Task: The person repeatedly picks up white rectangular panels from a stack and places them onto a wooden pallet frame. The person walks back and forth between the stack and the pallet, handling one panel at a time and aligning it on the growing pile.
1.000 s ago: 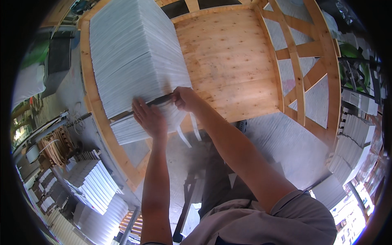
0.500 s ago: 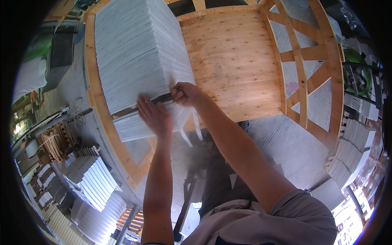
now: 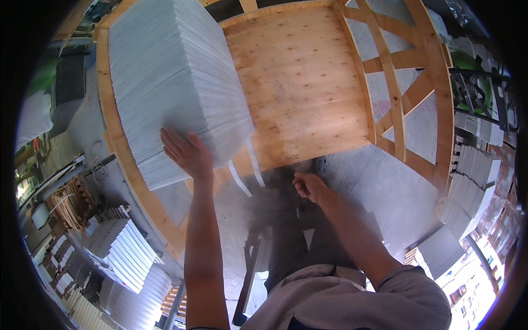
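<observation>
A tall block of tightly packed white sheets or panels (image 3: 151, 74) stands in the left part of a wooden crate. My left hand (image 3: 190, 157) lies on its near end with fingers stretched out, pressing nothing between them. My right hand (image 3: 311, 188) is away from the block, over the floor in front of the crate near my legs. Its fingers are curled closed; whatever they hold, if anything, is hidden. Two white straps (image 3: 240, 177) hang from the block's near lower edge, between my hands.
The crate's plywood panel (image 3: 300, 82) lies right of the block, with a slatted wooden frame (image 3: 421, 93) beyond it. White stacked panels (image 3: 118, 250) stand at lower left, and grey-white stacks (image 3: 473, 192) at the right. A looped cable (image 3: 99, 171) lies on the left floor.
My right hand has pulled away from the block, right and toward my body. The dark gap between the near panels has closed, and my left hand has shifted left on the block.
</observation>
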`<state>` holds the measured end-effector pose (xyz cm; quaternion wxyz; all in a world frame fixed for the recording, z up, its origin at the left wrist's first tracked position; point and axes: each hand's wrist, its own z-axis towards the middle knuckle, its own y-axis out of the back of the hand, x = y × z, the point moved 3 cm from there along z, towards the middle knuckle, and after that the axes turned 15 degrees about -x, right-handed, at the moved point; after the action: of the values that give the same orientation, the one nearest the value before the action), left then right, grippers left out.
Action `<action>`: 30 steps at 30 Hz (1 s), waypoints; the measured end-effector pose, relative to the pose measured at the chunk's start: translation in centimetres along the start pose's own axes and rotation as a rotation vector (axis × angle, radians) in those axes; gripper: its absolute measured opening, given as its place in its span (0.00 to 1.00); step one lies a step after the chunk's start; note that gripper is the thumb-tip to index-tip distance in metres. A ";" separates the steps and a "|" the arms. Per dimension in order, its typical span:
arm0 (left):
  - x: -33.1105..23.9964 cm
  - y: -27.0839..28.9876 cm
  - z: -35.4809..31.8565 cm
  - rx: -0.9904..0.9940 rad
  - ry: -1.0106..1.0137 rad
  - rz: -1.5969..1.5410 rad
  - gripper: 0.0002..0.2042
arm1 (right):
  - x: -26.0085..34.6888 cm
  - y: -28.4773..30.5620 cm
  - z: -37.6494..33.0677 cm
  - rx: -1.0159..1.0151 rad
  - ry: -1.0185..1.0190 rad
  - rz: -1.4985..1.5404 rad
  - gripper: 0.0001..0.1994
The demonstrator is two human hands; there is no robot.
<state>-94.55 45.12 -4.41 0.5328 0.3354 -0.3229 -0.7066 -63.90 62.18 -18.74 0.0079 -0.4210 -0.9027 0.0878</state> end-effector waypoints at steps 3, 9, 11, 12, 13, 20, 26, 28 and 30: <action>0.1 -0.7 0.0 0.058 -0.028 0.043 0.32 | -5.1 1.6 -0.1 -0.067 0.036 -0.134 0.13; 0.0 -0.7 -0.2 0.030 -0.072 0.094 0.30 | -9.8 1.7 -0.7 -0.128 0.030 -0.361 0.15; 0.0 -0.8 -0.2 0.044 -0.069 0.090 0.29 | -10.1 1.6 -0.4 -0.132 0.029 -0.374 0.14; 0.0 -0.8 -0.2 0.035 -0.073 0.078 0.29 | -10.1 1.7 -0.3 -0.117 0.045 -0.340 0.14; 0.1 -0.9 -0.2 0.043 -0.077 0.082 0.28 | -10.0 1.7 -0.1 -0.102 0.062 -0.308 0.13; 0.2 -0.9 -0.2 0.007 -0.128 0.089 0.25 | -9.7 3.1 0.7 -0.275 0.047 -0.128 0.09; -0.2 -0.7 0.1 0.001 -0.129 0.083 0.25 | -9.1 4.5 1.1 -0.257 0.002 -0.062 0.08; -0.2 -0.6 0.1 -0.004 -0.122 0.080 0.25 | -8.7 5.2 1.2 -0.224 0.077 -0.211 0.08; -0.2 -0.5 0.2 -0.016 -0.119 0.063 0.25 | -8.5 6.0 1.3 -0.210 0.104 -0.279 0.08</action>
<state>-94.92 45.49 -4.65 0.5374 0.2782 -0.3588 -0.7107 -53.98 59.23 -20.48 0.0225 -0.2942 -0.9550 -0.0307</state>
